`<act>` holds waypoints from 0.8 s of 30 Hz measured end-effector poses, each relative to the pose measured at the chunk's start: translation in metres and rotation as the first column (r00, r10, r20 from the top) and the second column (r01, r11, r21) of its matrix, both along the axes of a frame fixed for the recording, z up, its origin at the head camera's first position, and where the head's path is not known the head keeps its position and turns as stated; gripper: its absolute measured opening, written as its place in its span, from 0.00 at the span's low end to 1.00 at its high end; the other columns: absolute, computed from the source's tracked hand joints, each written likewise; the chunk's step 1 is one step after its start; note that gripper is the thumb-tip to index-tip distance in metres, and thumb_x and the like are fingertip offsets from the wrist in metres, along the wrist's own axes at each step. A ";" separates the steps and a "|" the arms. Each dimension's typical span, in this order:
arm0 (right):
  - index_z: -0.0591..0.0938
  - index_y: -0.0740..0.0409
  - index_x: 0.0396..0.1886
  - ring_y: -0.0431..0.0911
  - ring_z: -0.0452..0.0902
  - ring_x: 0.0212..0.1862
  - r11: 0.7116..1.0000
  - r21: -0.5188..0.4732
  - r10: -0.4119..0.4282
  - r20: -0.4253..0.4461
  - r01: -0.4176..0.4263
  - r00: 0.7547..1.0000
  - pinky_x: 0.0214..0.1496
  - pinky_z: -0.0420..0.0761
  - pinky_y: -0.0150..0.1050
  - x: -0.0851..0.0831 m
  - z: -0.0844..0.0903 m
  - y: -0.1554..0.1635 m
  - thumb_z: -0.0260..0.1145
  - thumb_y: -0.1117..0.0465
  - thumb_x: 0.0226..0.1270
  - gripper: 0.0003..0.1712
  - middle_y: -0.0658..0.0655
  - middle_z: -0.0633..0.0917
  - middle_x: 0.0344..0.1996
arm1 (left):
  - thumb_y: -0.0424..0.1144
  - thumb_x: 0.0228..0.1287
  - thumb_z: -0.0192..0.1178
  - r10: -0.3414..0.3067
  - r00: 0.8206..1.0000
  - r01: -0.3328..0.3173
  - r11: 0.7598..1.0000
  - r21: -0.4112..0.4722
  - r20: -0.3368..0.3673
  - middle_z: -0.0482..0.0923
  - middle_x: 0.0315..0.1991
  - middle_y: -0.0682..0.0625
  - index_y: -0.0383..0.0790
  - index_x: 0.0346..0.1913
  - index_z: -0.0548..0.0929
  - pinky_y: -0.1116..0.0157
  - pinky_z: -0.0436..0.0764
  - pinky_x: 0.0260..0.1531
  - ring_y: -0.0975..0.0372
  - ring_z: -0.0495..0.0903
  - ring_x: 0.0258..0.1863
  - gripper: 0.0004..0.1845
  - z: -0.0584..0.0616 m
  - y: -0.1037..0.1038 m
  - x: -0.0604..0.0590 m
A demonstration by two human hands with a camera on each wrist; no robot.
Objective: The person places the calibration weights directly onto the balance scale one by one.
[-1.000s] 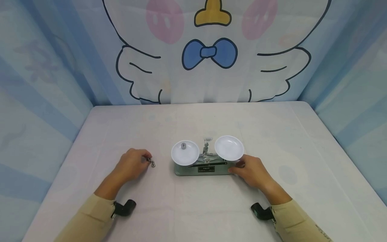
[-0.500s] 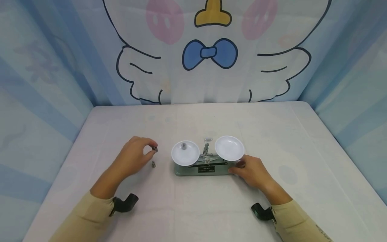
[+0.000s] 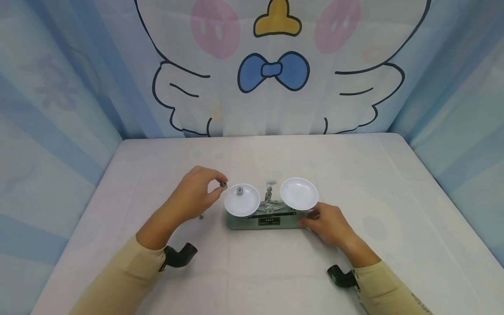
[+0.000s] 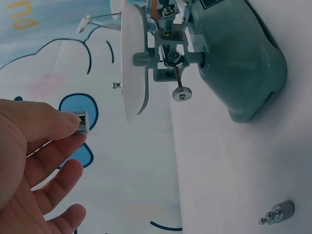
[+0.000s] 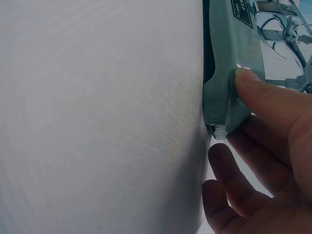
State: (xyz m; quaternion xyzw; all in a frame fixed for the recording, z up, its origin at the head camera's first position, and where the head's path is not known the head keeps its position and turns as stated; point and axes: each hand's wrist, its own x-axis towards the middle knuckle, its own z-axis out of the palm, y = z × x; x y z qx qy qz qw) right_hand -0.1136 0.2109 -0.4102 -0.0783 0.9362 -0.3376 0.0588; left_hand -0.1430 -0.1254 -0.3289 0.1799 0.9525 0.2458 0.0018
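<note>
A grey-green balance scale [image 3: 264,218] stands mid-table with two white pans. One small metal weight [image 3: 239,190] sits on the left pan [image 3: 242,202]; the right pan [image 3: 299,193] holds nothing. My left hand [image 3: 197,194] pinches a small metal weight [image 3: 223,185] [image 4: 82,122] between thumb and forefinger, in the air just left of the left pan [image 4: 132,63]. Another weight [image 3: 201,216] [image 4: 278,213] lies on the table below that hand. My right hand [image 3: 328,223] rests against the right end of the scale's base [image 5: 229,73], its thumb [image 5: 265,95] pressed on it.
The white table [image 3: 374,183] is walled by blue cartoon-print curtains at the back and on both sides. Black wrist camera mounts [image 3: 179,256] show on each forearm.
My left hand lifted one weight off the table and carried it up and to the right, close to the left pan. The other weight stayed on the table. The right hand has not moved.
</note>
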 end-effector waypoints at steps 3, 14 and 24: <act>0.82 0.68 0.52 0.57 0.84 0.46 1.000 0.000 -0.001 0.003 0.001 1.000 0.45 0.82 0.54 0.000 0.000 0.000 0.77 0.59 0.58 0.26 0.63 0.87 0.42 | 0.34 0.66 0.66 -0.018 1.000 0.018 1.000 0.005 -0.015 0.83 0.50 0.46 0.40 0.50 0.86 0.50 0.75 0.59 0.50 0.74 0.57 0.11 0.001 0.008 -0.001; 0.81 0.68 0.55 0.59 0.83 0.47 1.000 -0.009 0.005 -0.002 -0.005 1.000 0.46 0.83 0.54 0.001 0.000 -0.001 0.76 0.59 0.58 0.27 0.64 0.87 0.44 | 0.33 0.66 0.66 -0.056 0.998 0.056 0.998 0.025 -0.001 0.83 0.49 0.48 0.40 0.50 0.87 0.52 0.77 0.57 0.52 0.75 0.56 0.11 0.002 0.030 -0.005; 0.82 0.69 0.54 0.58 0.84 0.47 1.000 -0.008 0.009 -0.009 -0.009 1.000 0.46 0.82 0.55 0.000 0.000 0.000 0.76 0.59 0.58 0.27 0.64 0.87 0.44 | 0.33 0.66 0.66 -0.092 0.996 0.092 0.996 0.004 0.005 0.84 0.46 0.49 0.41 0.47 0.88 0.55 0.78 0.54 0.54 0.76 0.53 0.08 -0.007 0.043 -0.012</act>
